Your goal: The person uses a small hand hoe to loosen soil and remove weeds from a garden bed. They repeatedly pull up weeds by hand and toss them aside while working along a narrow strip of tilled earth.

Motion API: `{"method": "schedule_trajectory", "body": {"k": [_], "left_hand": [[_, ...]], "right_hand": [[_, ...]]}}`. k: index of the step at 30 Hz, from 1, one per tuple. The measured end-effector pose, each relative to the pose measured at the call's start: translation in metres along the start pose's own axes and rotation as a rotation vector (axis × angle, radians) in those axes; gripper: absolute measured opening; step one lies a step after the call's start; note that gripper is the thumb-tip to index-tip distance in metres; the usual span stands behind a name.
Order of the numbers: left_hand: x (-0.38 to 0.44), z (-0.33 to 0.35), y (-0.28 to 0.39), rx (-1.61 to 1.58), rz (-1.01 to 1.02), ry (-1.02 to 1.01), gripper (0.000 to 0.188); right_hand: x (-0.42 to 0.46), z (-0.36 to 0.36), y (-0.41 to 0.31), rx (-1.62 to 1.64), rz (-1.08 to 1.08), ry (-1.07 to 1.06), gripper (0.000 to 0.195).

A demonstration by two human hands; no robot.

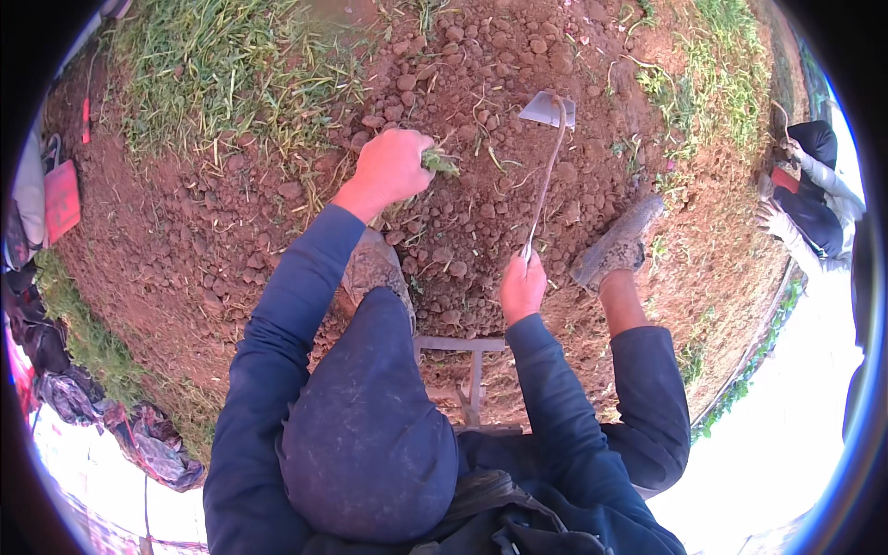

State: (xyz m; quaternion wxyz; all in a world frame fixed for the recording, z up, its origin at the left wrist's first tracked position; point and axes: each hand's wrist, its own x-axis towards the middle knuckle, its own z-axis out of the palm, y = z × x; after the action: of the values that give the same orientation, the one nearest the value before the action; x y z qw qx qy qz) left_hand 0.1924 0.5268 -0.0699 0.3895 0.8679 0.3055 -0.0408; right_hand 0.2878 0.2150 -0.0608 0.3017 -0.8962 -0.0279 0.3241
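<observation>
My left hand is closed around a small tuft of green weeds, held above the cloddy brown soil. My right hand grips the handle of a small hand hoe. Its thin curved shaft reaches forward to a flat metal blade, which lies at the soil surface. Loose clods and scattered stems lie between my two hands. My left shoe is below my left forearm, and my right shoe stands to the right of the hoe.
Cut greenery covers the ground at upper left, with more plants at upper right. I sit over a low stool frame. At the right edge, a person works close to the ground. A red hoe blade appears at left.
</observation>
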Motion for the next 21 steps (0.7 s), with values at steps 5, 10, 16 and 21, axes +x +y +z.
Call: {"method": "schedule_trajectory", "body": {"k": [5, 10, 16, 21], "left_hand": [[0.055, 0.002, 0.021, 0.079, 0.168, 0.136, 0.023], [0.101, 0.018, 0.025, 0.342, 0.363, 0.085, 0.024], [0.047, 0.011, 0.036, 0.176, 0.102, 0.039, 0.035], [0.062, -0.017, 0.014, 0.119, -0.26, 0.055, 0.04]], "right_hand": [[-0.001, 0.003, 0.003, 0.026, -0.037, -0.007, 0.02], [-0.002, 0.007, -0.009, 0.062, -0.076, 0.008, 0.015], [-0.006, -0.005, -0.031, 0.0, -0.058, -0.017, 0.022], [-0.009, -0.001, -0.029, -0.032, -0.075, -0.035, 0.022]]}}
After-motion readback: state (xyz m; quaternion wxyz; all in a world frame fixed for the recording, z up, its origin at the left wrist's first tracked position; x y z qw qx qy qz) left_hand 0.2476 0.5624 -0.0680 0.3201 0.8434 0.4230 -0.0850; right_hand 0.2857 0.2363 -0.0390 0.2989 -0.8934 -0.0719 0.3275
